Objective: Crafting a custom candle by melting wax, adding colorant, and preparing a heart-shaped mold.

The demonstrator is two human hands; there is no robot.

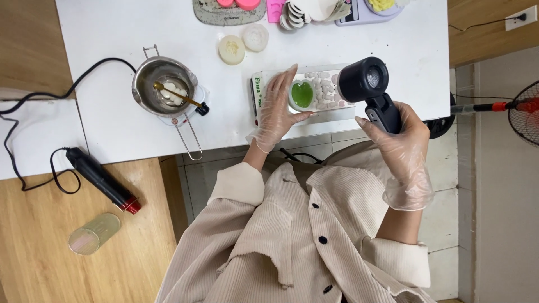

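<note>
1. A black heat tool with a red tip (101, 179) is lying on the wooden floor, a round lidded tin (94, 233) just below it.
2. A steel melting pot (164, 86) is sitting on the white counter (112, 33), a spoon resting inside.
3. The gloved left hand (277, 109) is lying flat, grip open, touching the green heart-shaped mould (302, 94) on a tray of pale pieces.
4. The gloved right hand (398, 143) is wrapping its grip around a black heat gun (368, 84), nozzle hovering beside the mould.

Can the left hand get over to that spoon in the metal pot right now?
Probably yes: the left hand only rests on the green heart mould, holding nothing, and bare white table lies between it and the spoon in the metal pot.
</note>
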